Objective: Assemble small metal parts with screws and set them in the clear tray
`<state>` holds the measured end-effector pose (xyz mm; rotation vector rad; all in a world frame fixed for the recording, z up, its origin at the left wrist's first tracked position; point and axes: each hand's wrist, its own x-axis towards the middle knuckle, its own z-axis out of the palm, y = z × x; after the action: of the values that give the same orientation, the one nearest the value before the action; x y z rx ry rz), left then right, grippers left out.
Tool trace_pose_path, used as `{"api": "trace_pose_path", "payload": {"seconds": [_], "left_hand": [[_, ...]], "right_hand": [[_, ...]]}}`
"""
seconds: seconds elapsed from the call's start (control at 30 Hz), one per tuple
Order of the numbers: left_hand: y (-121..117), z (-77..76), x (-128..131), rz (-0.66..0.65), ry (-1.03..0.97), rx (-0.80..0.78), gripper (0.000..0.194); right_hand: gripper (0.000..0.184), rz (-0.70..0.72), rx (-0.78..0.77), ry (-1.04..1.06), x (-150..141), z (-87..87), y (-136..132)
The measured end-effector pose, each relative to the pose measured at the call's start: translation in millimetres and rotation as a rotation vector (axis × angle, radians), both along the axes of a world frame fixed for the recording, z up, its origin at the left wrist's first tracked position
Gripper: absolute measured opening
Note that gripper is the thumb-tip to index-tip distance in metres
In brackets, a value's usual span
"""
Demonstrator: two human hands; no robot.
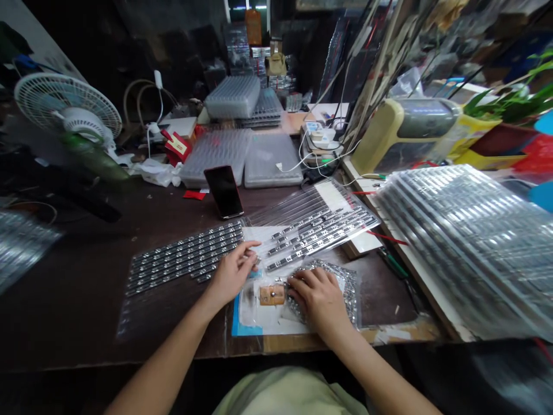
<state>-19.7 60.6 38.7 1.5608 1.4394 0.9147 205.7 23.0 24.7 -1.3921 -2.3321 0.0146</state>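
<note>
My left hand (233,274) is over the table's middle, thumb and fingers drawn together; a tiny item at the fingertips is too small to name. Beside it lies a clear ribbed tray (185,256) filled with rows of dark strips bearing silvery pieces. My right hand (318,295) rests on a pile of small shiny metal parts (349,288), its fingers curled; what they pinch is hidden. Between the hands sits a small orange-brown block (272,295) on a white sheet with blue edging (246,329). Beyond them, another clear tray (302,210) is partly filled with similar strips.
A dark phone (224,191) stands propped behind the trays. Stacked clear trays (466,242) lie on the right, near green-handled pliers (394,264). A fan (69,109) stands at back left. White cables (311,151) trail across the back; a yellowish machine (380,135) stands at right.
</note>
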Motion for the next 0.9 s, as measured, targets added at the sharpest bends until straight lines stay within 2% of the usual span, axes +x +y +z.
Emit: {"api": "trace_pose_path", "payload": {"seconds": [0.1, 0.27, 0.37, 0.57, 0.73, 0.9], "left_hand": [[-29, -8.4, -11, 0.006, -0.095, -0.09, 0.03], [-56, -22.8, -9, 0.068, -0.024, -0.08, 0.026], [-61, -24.9, -2, 0.07, 0.001, -0.066, 0.022], [-59, -23.6, 8, 0.006, 0.069, 0.085, 0.014], [-58, -28.6, 17, -0.018, 0.18, 0.199, 0.013], [-61, -31.6, 22, -0.05, 0.276, 0.25, 0.015]], "right_hand": [[0.019, 0.016, -0.008, -0.056, -12, -3.4, 1], [0.01, -0.078, 0.003, -0.117, -29, -3.4, 4], [0.016, -0.1, 0.012, -0.164, -37, -5.0, 8], [0.013, -0.076, 0.02, -0.198, -39, -10.6, 12], [0.013, -0.065, 0.022, -0.111, -20, -10.0, 1], [0.018, -0.047, 0.024, 0.068, 0, -10.4, -13]]}}
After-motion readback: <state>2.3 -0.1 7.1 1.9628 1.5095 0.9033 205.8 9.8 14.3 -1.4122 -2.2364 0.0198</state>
